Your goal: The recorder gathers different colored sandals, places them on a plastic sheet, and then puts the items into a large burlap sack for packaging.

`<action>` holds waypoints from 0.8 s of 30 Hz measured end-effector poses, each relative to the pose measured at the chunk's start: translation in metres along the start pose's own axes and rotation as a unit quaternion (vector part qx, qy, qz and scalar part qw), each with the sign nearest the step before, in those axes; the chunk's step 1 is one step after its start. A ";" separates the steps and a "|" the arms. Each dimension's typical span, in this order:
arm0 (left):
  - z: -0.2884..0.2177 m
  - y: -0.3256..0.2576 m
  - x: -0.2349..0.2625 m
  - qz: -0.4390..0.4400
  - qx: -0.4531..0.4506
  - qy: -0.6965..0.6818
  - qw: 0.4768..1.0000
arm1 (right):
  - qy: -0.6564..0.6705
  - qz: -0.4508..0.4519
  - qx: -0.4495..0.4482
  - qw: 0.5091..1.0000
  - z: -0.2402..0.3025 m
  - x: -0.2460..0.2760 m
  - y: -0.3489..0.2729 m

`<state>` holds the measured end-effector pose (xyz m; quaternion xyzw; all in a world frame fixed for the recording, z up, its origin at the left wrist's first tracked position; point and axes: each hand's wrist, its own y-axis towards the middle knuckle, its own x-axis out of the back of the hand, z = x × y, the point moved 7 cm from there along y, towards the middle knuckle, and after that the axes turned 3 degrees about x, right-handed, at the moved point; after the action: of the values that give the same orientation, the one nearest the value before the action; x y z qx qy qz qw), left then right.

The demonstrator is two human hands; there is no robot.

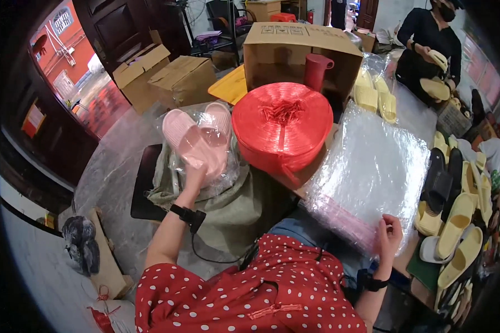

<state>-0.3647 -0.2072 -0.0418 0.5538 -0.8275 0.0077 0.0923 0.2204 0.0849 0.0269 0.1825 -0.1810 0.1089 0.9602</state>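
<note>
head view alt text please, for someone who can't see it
A person's left hand is on pink slippers in clear plastic above a grey-green sack, while the right hand is at the edge of stacked clear plastic. A big red roll sits between them, farther back. Yellow slippers lie at right, near a co-worker.

Printed in dark ink across the top panel of the open cardboard carton (294, 39): a row of small boxed marks (284, 30), with fainter characters (330, 34) to its right, too small and slanted to read. Posted on the dark door (53, 149) at the far left: a reddish sheet (33, 118), too blurred for making out any lettering.
</note>
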 end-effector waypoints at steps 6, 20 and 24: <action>-0.002 0.006 0.004 -0.007 -0.006 -0.023 1.000 | -0.007 0.008 0.002 1.000 -0.014 0.002 0.001; -0.080 0.056 0.195 -0.062 0.007 0.287 0.956 | -0.003 0.015 -0.004 1.000 -0.006 0.005 -0.003; -0.159 0.023 0.196 -0.212 -0.023 0.457 0.863 | -0.019 0.012 0.001 1.000 -0.015 0.006 -0.004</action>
<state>-0.4357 -0.3589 0.1486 0.6481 -0.5547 0.2215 0.4724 0.2316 0.0883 0.0149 0.1833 -0.2015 0.1171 0.9550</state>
